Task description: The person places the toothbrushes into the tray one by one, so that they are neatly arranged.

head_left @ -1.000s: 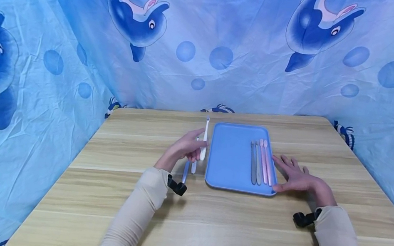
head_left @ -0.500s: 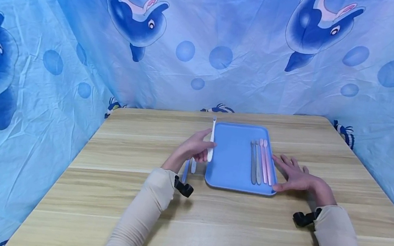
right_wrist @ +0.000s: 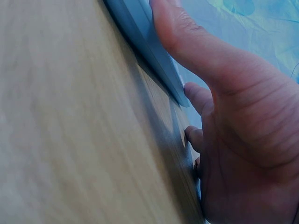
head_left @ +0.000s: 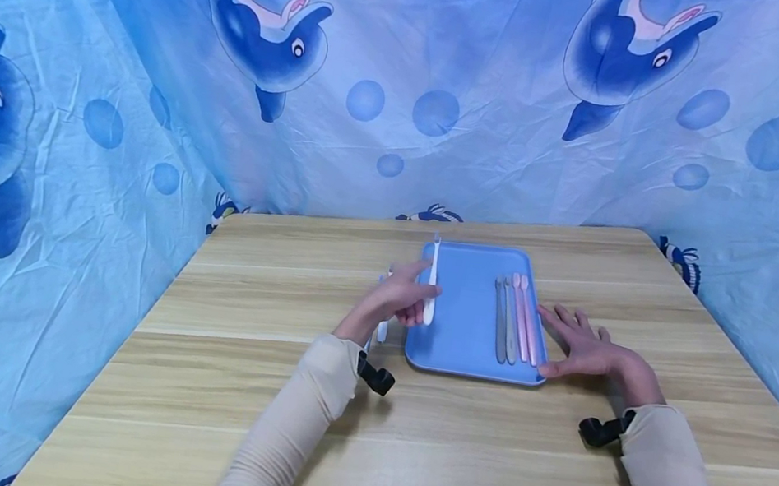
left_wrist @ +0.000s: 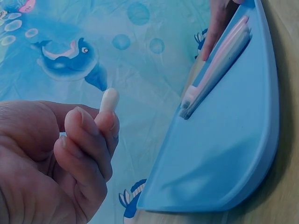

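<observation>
My left hand (head_left: pixel 403 293) pinches a white toothbrush (head_left: pixel 435 262) upright in the head view, above the left side of a blue tray (head_left: pixel 457 344). In the left wrist view only the rounded handle end of that toothbrush (left_wrist: pixel 110 99) shows past the curled fingers. Two grey toothbrushes (head_left: pixel 503 329) and two pink toothbrushes (head_left: pixel 525 320) lie side by side along the tray's right part. My right hand (head_left: pixel 584 349) touches the tray's right rim with thumb and fingers spread, as the right wrist view also shows.
Left of the tray, a white toothbrush (head_left: pixel 382 332) lies on the wooden table (head_left: pixel 450 451), partly covered by the left hand. A blue toothbrush beside it is mostly hidden by the wrist. A blue dolphin-print curtain (head_left: pixel 416 56) hangs behind the table.
My left hand has carried the white toothbrush rightward, from beside the tray to over its left part. The right hand and the toothbrushes on the tray have stayed put.
</observation>
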Action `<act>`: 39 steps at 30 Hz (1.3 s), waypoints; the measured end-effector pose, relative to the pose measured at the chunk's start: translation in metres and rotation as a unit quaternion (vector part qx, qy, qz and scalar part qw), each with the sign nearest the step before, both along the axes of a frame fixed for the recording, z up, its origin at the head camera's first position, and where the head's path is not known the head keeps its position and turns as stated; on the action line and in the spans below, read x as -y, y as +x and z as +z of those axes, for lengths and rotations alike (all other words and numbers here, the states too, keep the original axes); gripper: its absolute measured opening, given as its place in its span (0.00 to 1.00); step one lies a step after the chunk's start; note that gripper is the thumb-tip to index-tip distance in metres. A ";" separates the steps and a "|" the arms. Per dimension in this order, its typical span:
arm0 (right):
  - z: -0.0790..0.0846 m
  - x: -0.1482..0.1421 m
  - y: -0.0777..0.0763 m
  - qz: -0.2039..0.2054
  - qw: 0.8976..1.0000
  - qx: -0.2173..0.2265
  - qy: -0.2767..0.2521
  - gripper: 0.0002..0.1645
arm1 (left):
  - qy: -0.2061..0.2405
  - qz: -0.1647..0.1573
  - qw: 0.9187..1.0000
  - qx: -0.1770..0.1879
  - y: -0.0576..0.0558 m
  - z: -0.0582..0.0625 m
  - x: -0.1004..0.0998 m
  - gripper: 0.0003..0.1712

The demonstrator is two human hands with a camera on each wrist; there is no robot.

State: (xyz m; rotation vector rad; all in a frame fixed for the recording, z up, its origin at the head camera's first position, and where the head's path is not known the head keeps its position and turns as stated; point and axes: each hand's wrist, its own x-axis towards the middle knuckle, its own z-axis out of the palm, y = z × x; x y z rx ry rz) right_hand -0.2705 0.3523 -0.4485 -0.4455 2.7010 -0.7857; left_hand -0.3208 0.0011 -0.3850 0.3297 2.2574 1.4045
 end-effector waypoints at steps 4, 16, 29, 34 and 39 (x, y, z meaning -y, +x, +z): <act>0.000 0.001 0.001 -0.001 1.000 -0.001 0.000 0.70 | -0.003 -0.001 1.000 0.000 0.000 -0.004 -0.006 0.44; 0.001 0.001 0.002 0.003 1.000 -0.007 0.007 0.71 | -0.001 -0.002 1.000 0.007 0.003 -0.009 -0.025 0.44; -0.001 0.000 0.002 0.005 1.000 -0.006 0.003 0.71 | 0.001 -0.009 1.000 0.015 0.009 -0.013 -0.043 0.44; 0.000 -0.001 0.002 0.003 1.000 -0.008 0.004 0.71 | -0.002 -0.014 1.000 0.008 0.010 -0.014 -0.051 0.43; 0.000 -0.001 0.001 0.000 1.000 -0.007 0.007 0.71 | -0.011 -0.010 1.000 0.008 0.008 -0.019 -0.059 0.43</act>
